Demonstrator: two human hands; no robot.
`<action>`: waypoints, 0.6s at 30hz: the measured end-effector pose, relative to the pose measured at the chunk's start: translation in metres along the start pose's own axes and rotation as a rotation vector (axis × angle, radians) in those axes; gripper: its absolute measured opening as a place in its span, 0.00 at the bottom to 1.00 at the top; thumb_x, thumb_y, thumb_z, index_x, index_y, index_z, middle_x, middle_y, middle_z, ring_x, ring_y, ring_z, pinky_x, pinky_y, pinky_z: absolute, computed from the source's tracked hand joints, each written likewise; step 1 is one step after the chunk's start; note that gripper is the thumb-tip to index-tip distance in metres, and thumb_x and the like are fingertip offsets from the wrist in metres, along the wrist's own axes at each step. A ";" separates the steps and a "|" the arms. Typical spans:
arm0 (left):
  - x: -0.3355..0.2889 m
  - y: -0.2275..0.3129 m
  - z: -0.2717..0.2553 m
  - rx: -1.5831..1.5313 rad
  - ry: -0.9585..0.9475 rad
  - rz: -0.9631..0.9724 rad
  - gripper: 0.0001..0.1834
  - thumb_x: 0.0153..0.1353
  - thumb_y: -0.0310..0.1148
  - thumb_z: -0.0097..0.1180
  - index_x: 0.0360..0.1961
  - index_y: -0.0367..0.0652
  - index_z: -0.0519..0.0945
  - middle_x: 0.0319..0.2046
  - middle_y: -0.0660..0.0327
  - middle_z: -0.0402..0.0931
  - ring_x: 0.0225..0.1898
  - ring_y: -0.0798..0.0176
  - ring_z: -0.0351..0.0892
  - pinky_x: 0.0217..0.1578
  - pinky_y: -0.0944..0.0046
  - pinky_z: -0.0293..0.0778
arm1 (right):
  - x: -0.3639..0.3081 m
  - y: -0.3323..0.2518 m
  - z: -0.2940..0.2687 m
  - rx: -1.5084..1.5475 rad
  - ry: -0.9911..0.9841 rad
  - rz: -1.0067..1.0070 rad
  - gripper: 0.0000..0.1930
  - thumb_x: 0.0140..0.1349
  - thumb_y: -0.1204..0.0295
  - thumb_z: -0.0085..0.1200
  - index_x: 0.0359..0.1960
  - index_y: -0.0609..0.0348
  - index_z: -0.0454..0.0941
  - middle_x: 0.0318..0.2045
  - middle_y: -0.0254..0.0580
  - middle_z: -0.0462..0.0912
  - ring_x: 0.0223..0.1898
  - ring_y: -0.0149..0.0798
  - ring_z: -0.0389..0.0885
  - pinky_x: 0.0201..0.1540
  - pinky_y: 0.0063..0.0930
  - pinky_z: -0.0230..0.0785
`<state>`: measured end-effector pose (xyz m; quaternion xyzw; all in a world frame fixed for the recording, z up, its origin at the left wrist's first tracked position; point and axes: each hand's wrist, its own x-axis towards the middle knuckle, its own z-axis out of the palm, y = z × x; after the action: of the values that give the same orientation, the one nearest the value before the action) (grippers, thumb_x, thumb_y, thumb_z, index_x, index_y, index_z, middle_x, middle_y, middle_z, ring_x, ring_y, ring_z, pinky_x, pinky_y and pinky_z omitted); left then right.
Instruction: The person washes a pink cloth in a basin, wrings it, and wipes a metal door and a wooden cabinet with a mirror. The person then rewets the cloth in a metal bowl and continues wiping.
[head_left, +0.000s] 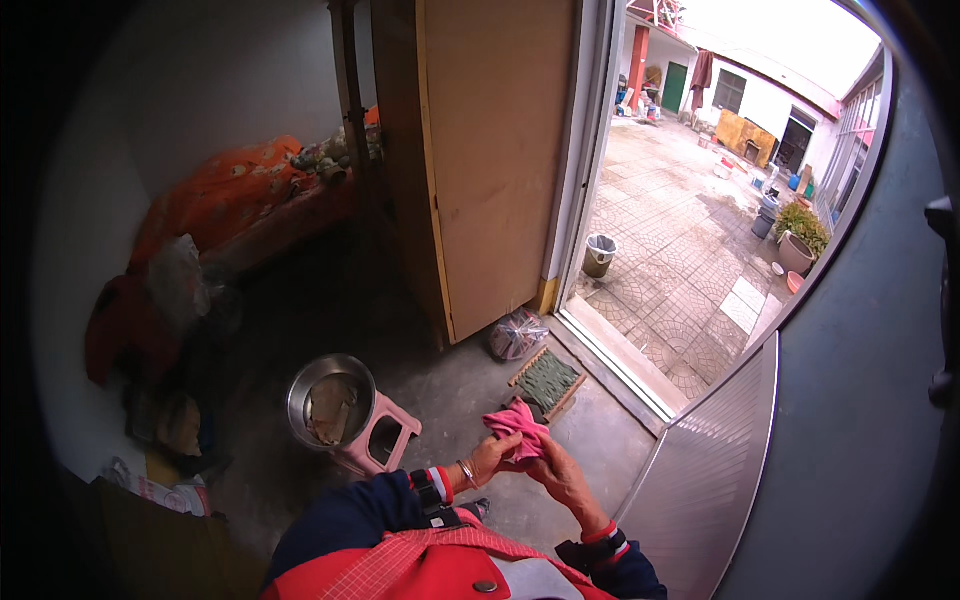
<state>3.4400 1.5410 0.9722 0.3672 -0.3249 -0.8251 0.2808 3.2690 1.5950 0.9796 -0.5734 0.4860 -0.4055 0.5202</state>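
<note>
A crumpled pink cloth (517,422) is held in front of my body, a little above the floor's level in the picture. My left hand (488,462), with a bracelet at the wrist, grips its lower left edge. On the other side my right hand (562,474) pinches the same cloth, the fingers bent round it. Some of the fingertips are hidden in the folds. Just beyond the cloth lies a low woven-seat stool (552,378) with a green top. To the left, a metal basin (364,400) sits on a pink plastic stool (408,428), with a flat brownish piece (332,405) inside.
A wooden cabinet (500,170) stands ahead, with a filled plastic bag (516,334) at its foot. The open doorway at right has a raised sill (620,362) and leads to a paved courtyard (660,250) with a bin (599,262). An orange-covered bed (230,185) is at left.
</note>
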 end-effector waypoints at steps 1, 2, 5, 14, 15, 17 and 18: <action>-0.006 0.003 -0.002 0.017 -0.003 0.027 0.20 0.62 0.44 0.47 0.52 0.49 0.69 0.41 0.66 0.74 0.43 0.68 0.74 0.44 0.58 0.74 | 0.011 0.002 0.003 -0.191 0.008 -0.066 0.28 0.56 0.74 0.53 0.60 0.53 0.59 0.43 0.50 0.74 0.43 0.49 0.74 0.47 0.35 0.67; -0.010 0.006 -0.003 0.050 0.004 0.086 0.19 0.62 0.43 0.47 0.52 0.48 0.69 0.41 0.67 0.75 0.43 0.70 0.74 0.43 0.60 0.74 | 0.010 0.003 0.001 -0.385 0.021 -0.202 0.32 0.54 0.75 0.53 0.62 0.54 0.56 0.48 0.51 0.69 0.48 0.49 0.71 0.50 0.34 0.65; -0.019 0.018 -0.007 0.156 -0.098 0.179 0.21 0.61 0.39 0.49 0.54 0.45 0.67 0.43 0.67 0.73 0.42 0.72 0.73 0.41 0.68 0.71 | 0.027 0.001 0.010 -0.389 -0.063 -0.404 0.41 0.52 0.71 0.59 0.65 0.56 0.48 0.56 0.55 0.58 0.59 0.53 0.60 0.58 0.33 0.58; -0.014 0.029 -0.053 0.041 0.015 0.012 0.22 0.60 0.48 0.49 0.51 0.47 0.69 0.40 0.62 0.74 0.39 0.65 0.76 0.35 0.63 0.75 | 0.078 -0.015 0.014 0.050 -0.159 0.144 0.18 0.57 0.78 0.45 0.51 0.62 0.68 0.37 0.38 0.77 0.37 0.29 0.76 0.39 0.21 0.70; -0.005 0.034 -0.061 0.040 0.007 0.034 0.22 0.60 0.47 0.49 0.51 0.47 0.69 0.40 0.62 0.74 0.39 0.65 0.76 0.34 0.64 0.75 | 0.092 -0.017 0.009 -0.014 -0.144 0.161 0.18 0.57 0.78 0.45 0.51 0.63 0.68 0.39 0.37 0.77 0.39 0.29 0.75 0.42 0.21 0.68; 0.007 0.046 -0.081 0.033 0.006 -0.018 0.23 0.61 0.44 0.49 0.54 0.46 0.67 0.40 0.61 0.74 0.36 0.64 0.77 0.30 0.65 0.76 | 0.122 -0.021 0.006 -0.055 -0.108 0.188 0.18 0.58 0.75 0.46 0.51 0.64 0.68 0.40 0.36 0.76 0.41 0.28 0.74 0.43 0.21 0.67; 0.011 0.052 -0.090 0.020 0.035 -0.013 0.23 0.61 0.42 0.49 0.56 0.46 0.65 0.40 0.60 0.74 0.33 0.64 0.78 0.28 0.65 0.76 | 0.138 -0.026 0.003 -0.043 -0.146 0.190 0.18 0.58 0.74 0.47 0.51 0.64 0.68 0.40 0.36 0.76 0.42 0.28 0.73 0.45 0.22 0.66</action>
<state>3.5161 1.4704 0.9596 0.3865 -0.3259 -0.8170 0.2772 3.3029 1.4601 0.9997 -0.5639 0.5077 -0.3011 0.5776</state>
